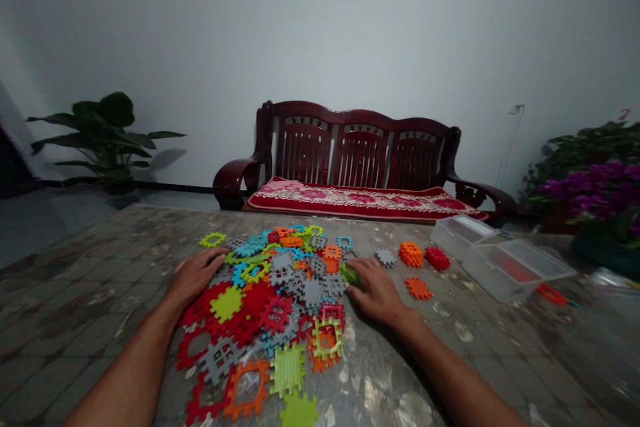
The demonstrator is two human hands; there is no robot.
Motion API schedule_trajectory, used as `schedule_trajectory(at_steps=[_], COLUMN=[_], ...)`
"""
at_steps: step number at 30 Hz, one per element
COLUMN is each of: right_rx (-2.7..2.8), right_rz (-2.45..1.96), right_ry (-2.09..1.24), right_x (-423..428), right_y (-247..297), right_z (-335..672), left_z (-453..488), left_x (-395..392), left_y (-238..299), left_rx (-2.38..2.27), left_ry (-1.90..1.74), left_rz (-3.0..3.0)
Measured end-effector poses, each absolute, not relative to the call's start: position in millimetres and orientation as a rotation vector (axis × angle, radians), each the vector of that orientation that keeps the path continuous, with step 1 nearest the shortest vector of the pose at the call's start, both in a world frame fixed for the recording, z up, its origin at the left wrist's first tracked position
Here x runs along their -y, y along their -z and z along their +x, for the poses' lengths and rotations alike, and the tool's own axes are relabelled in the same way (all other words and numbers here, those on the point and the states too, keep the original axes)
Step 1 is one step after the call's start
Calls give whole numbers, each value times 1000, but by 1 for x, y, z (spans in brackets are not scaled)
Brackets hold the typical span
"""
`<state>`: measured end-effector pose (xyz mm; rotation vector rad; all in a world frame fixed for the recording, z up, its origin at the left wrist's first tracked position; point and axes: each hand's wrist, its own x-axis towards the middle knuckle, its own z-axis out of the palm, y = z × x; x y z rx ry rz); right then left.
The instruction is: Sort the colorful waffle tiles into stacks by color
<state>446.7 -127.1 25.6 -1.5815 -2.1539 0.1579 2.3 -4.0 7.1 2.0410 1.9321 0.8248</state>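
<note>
A loose heap of toothed plastic building tiles (313, 293) in red, grey, orange, blue and green lies in front of me. At the heap's left edge rests my left hand (199, 272), fingers stretched out, touching tiles but gripping none that I can see. On the right side, my right hand (374, 288) has its thumb and fingers around a green tile (351, 275), partly covered by the fingers. Toward me lie an orange frame tile (263, 383) and a solid green tile (289, 369).
Right of the heap are an orange stack of tiles (411, 254), a red stack (437, 257), a grey tile (385, 257) and a single orange tile (419, 288). An open clear plastic box (493, 273) stands farther right. A wooden bench (360, 147) is behind the table.
</note>
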Motion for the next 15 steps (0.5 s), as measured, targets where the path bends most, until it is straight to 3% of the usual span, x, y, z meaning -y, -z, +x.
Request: schedule_trajectory(at_steps=[7, 15], right_rx=[2258, 2247], right_rz=[-1453, -1450], right_ry=[-359, -289], right_x=[123, 125], right_y=[-25, -23], right_z=[427, 426], left_z=[3, 3], left_x=[4, 5], left_y=[-5, -7], left_rx=[-1915, -1901], left_ry=[-799, -784], left_rz=[2068, 2067])
